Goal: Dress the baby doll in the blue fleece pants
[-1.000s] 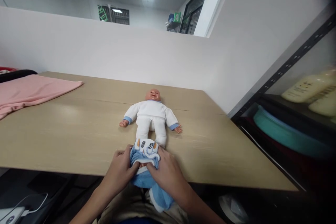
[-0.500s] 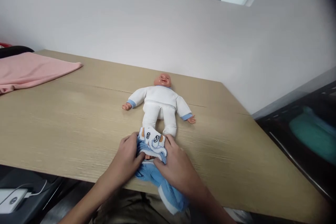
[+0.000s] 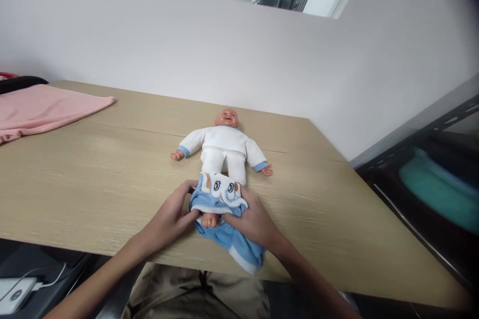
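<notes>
White wall (image 3: 187, 45) across 12 o'clock, 12 being away from the wearer, clock centred on the hands. Tabletop (image 3: 123, 169) in front of it; near edge just beside at 6, right edge well apart at 2 to 4. Pink cloth (image 3: 48, 107) well off at 10, wide stretch of tabletop between it and the left hand. Toward 3, tabletop runs from the right hand to that right edge. Doll (image 3: 224, 138) on its back, long axis about 12 to 6, head at 12, arms out, legs toward the wearer. Blue garment (image 3: 215, 202) at the doll's lower legs, between both hands; loose end trails to 5 o'clock, near the table's near edge, so little room that side.

Left hand (image 3: 175, 212) pinches the garment's 9 o'clock side, fingers behind, thumb at the white-trimmed opening. Right hand (image 3: 258, 219) pinches the 3 o'clock side, same way. Elephant patch (image 3: 223, 187) on top, 12 o'clock side of the opening.

Key relation: doll's foot (image 3: 210, 220) shows in the opening, toes toward 6, between the two thumbs. Left thumb looks slightly nearer; can't tell if either touches. Other foot hidden.
</notes>
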A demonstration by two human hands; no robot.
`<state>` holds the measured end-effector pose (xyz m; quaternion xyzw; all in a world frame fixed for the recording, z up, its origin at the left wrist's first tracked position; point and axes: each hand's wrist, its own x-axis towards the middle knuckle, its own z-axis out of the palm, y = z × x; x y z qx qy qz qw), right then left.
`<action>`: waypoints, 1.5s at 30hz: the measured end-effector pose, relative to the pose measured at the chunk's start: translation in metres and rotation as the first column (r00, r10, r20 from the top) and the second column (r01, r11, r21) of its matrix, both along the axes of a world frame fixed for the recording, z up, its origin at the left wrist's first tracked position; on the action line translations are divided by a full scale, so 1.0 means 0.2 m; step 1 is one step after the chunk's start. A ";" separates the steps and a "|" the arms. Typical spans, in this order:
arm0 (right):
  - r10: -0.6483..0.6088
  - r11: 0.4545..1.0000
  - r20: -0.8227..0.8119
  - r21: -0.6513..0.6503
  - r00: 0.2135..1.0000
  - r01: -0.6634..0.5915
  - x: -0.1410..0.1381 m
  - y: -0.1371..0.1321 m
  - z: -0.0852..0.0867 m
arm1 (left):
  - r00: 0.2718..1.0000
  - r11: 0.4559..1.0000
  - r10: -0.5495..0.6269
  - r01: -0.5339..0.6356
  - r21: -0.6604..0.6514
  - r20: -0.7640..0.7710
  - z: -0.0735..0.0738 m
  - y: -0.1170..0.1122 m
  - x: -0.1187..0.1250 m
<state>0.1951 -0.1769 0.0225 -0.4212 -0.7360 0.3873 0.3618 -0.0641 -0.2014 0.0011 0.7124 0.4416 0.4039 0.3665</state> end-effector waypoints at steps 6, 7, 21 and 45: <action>0.090 0.990 0.011 0.105 0.996 -0.090 0.01 0.18 0.02 | 0.997 0.998 -0.058 0.059 0.014 -0.042 -0.02 0.20 -0.03; 0.104 0.987 0.026 0.122 0.994 -0.107 0.01 0.21 0.02 | 0.996 0.997 -0.082 0.082 0.012 -0.031 -0.03 0.24 -0.04; 0.226 0.973 0.063 0.024 0.972 -0.228 0.23 0.33 0.01 | 0.882 0.878 -0.393 0.444 -0.178 0.262 -0.04 0.57 -0.17; 0.335 0.872 -0.024 -0.370 0.942 -0.319 0.37 0.32 0.06 | 0.780 0.767 -0.615 0.558 -0.316 -0.114 0.41 0.76 0.22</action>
